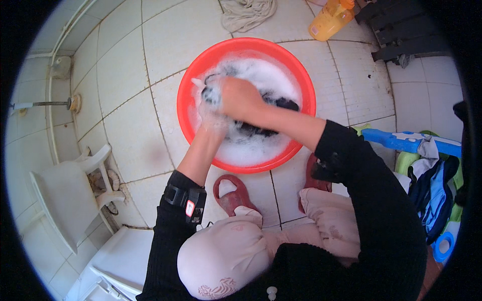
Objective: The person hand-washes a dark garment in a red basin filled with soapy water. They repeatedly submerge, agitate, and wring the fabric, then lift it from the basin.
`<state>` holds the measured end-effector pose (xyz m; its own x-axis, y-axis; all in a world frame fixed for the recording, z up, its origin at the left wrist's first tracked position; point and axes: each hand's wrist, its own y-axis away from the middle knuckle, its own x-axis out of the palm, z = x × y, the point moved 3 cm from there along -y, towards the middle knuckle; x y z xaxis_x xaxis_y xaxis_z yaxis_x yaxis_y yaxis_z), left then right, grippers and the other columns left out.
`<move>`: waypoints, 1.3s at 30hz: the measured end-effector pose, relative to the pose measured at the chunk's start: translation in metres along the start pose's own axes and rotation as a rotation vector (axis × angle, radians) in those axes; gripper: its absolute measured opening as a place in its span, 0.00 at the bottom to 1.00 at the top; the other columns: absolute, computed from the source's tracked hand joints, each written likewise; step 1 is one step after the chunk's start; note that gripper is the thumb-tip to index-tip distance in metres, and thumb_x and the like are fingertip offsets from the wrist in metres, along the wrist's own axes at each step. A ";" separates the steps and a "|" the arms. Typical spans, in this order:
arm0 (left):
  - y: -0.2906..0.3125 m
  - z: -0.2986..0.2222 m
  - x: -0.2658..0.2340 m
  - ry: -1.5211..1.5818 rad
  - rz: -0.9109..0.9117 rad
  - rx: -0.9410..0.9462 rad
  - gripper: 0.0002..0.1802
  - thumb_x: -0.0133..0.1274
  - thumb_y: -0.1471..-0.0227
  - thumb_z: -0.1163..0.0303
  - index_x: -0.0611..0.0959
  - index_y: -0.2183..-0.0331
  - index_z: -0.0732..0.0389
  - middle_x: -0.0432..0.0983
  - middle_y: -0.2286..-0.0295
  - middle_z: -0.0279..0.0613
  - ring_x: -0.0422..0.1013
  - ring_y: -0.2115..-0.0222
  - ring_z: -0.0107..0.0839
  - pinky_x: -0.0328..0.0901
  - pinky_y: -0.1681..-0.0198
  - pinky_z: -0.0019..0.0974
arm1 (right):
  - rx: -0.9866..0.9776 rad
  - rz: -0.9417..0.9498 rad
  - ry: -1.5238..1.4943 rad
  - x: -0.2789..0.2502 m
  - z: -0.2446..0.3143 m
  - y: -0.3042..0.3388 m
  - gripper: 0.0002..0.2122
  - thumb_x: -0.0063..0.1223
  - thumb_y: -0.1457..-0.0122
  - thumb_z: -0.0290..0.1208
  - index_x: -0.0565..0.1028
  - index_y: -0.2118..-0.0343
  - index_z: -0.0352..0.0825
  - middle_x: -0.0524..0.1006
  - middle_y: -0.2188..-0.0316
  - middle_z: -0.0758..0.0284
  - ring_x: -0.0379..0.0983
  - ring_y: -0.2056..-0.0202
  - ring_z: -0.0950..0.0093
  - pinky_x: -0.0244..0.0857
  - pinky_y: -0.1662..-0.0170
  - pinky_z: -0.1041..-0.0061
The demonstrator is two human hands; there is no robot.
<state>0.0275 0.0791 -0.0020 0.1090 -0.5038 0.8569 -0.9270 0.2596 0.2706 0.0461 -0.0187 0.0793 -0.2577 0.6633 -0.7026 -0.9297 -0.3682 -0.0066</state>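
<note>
A round red basin [184, 128] stands on the floor in front of me, holding white suds [251, 153] and dark wet cloth [287, 104]. Over the basin's left side my right hand [238, 96] is closed on a bunched, foamy piece of the dark cloth. My left hand [213, 113] meets it there, closed on the same bunch; it is smeared by motion and partly covered by foam and the right hand. More dark cloth lies in the suds below my right forearm.
Beyond the basin lie a beige rag [247, 14] and an orange bottle [331, 20]. A white plastic chair [68, 195] stands left. At right, clothes [436, 195] hang over a blue and green plastic rack [401, 140]. My feet in red slippers [235, 193] are close to the basin.
</note>
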 end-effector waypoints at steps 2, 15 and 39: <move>0.008 0.012 0.007 -0.199 -0.626 -0.093 0.19 0.39 0.41 0.54 0.76 0.62 0.58 0.75 0.64 0.41 0.72 0.62 0.36 0.68 0.58 0.43 | 0.100 0.007 0.128 -0.009 -0.021 -0.021 0.19 0.57 0.55 0.50 0.78 0.67 0.40 0.76 0.71 0.53 0.74 0.66 0.56 0.69 0.64 0.59; -0.003 -0.004 -0.033 -0.198 -0.833 -0.030 0.18 0.42 0.44 0.61 0.77 0.58 0.62 0.76 0.63 0.42 0.73 0.63 0.37 0.68 0.58 0.42 | 0.165 0.355 0.376 0.035 -0.063 -0.013 0.22 0.53 0.51 0.31 0.70 0.50 0.44 0.76 0.62 0.56 0.75 0.62 0.64 0.71 0.63 0.66; 0.005 -0.009 -0.024 -0.251 -0.803 -0.056 0.16 0.43 0.44 0.65 0.76 0.60 0.65 0.76 0.66 0.43 0.74 0.68 0.37 0.70 0.60 0.41 | -0.205 0.186 0.613 0.016 -0.049 0.032 0.23 0.51 0.51 0.31 0.68 0.49 0.56 0.63 0.55 0.55 0.73 0.63 0.60 0.69 0.63 0.62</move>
<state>0.0233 0.1002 -0.0173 0.6381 -0.7197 0.2736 -0.5822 -0.2184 0.7832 0.0252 -0.0520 0.0332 -0.1568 0.1094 -0.9815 -0.7999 -0.5971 0.0613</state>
